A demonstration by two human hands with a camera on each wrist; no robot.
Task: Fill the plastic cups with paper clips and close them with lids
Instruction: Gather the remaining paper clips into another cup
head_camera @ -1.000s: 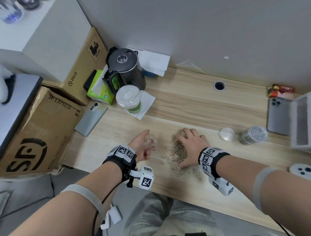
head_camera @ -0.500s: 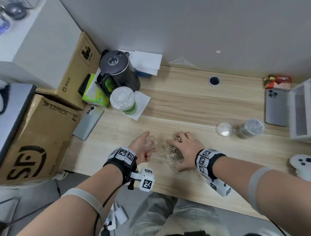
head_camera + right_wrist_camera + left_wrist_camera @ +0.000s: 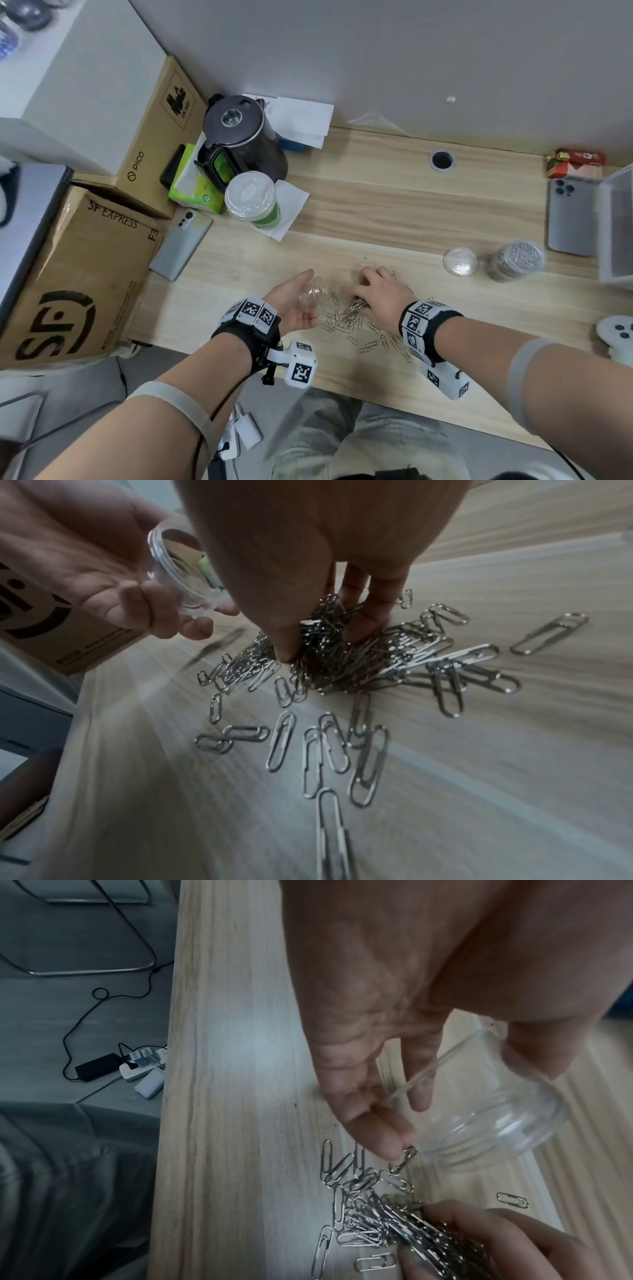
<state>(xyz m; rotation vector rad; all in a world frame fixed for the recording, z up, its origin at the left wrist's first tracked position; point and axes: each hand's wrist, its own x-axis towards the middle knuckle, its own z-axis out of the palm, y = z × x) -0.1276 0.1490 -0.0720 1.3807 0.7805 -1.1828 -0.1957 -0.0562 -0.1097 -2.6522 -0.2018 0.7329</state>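
Observation:
My left hand (image 3: 301, 301) holds a small clear plastic cup (image 3: 313, 293) (image 3: 493, 1118) (image 3: 178, 569) tilted, its mouth turned toward the clips. My right hand (image 3: 373, 294) has thumb and fingers (image 3: 369, 607) curled into a heap of silver paper clips (image 3: 352, 308) (image 3: 329, 653) (image 3: 394, 1223) on the wooden desk, gripping a bunch. Loose clips lie scattered around the heap. To the right stand a clear lid (image 3: 459, 261) and a plastic cup full of clips (image 3: 515, 260).
A lidded paper cup (image 3: 251, 200), a black kettle (image 3: 241, 137) and a phone (image 3: 181, 245) sit at the left. Cardboard boxes (image 3: 68, 274) flank the desk's left edge. Another phone (image 3: 568, 219), a white tray (image 3: 616, 226) and a white controller (image 3: 616, 334) lie at the right.
My right hand has drawn its fingers together, gathering clips toward the cup. The left hand keeps holding the tilted cup in nearly the same place.

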